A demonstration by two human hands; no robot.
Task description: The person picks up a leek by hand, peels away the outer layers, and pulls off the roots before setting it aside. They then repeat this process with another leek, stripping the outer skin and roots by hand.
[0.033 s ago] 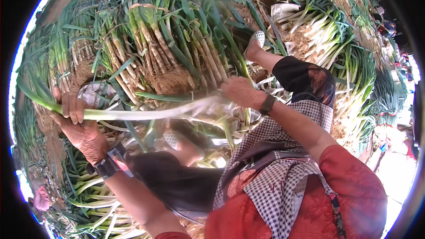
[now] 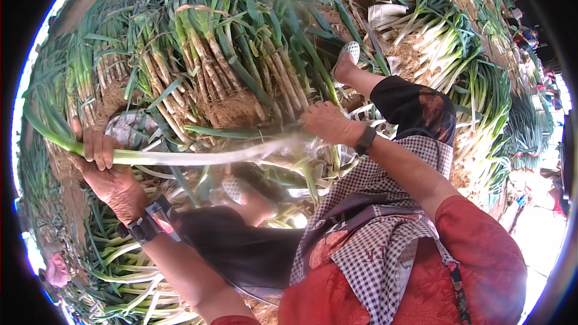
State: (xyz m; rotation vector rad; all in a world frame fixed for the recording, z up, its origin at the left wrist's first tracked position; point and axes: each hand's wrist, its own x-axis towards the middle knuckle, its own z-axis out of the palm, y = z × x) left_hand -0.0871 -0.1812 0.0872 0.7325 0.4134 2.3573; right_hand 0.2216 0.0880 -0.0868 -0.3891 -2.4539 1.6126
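My left hand point(image 2: 108, 171) is wrapped round a long green onion point(image 2: 180, 157) where its white stalk turns green. The leaves stick out past the hand to the far left. The stalk runs across to the right, and its root end blurs close under my right hand point(image 2: 331, 123). That hand has its fingers curled together beside the lower ends of some soil-brown stalks. What lies between those fingers is hidden. Just beyond the stalk stands a tied bundle of unpeeled green onions point(image 2: 211, 66), its roots caked with soil.
Peeled white green onions point(image 2: 445, 48) lie heaped at the right, and more point(image 2: 132, 271) at the lower left. My knees and feet frame the work area. Loose peelings point(image 2: 295, 192) litter the ground between my legs. A pink cloth-like thing point(image 2: 58, 269) lies far left.
My right hand has shifted very slightly, its fingers a little more raised. The left hand and the green onion have hardly moved.
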